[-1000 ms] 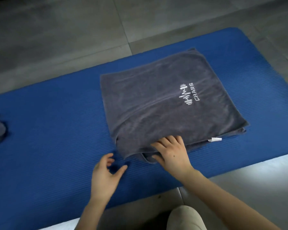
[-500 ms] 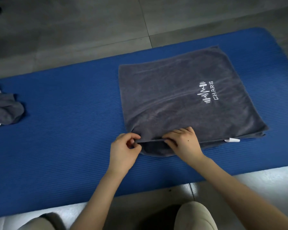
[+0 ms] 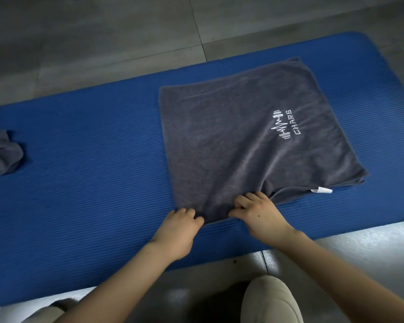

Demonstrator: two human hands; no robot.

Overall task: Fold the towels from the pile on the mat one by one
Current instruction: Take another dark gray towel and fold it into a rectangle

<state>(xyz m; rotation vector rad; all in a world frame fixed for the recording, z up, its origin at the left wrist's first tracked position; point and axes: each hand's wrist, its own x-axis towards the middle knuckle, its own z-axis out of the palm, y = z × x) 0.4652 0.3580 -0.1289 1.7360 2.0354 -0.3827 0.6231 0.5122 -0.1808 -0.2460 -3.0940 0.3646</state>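
Both bare forearms reach forward, hands close together. Left hand (image 3: pixel 176 231) has its fingers (image 3: pixel 184 212) curled, pinching the towel (image 3: pixel 243 141) at its near corner. Right hand (image 3: pixel 262 217) sits just beside it, knuckles up, fingers curled on the same edge.

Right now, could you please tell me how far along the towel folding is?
Done: the logo towel lies folded into layers on the blue mat. In hand: the left hand and right hand grip its near edge, probably for another fold. Left: the crumpled towel at the mat's left end is unfolded.
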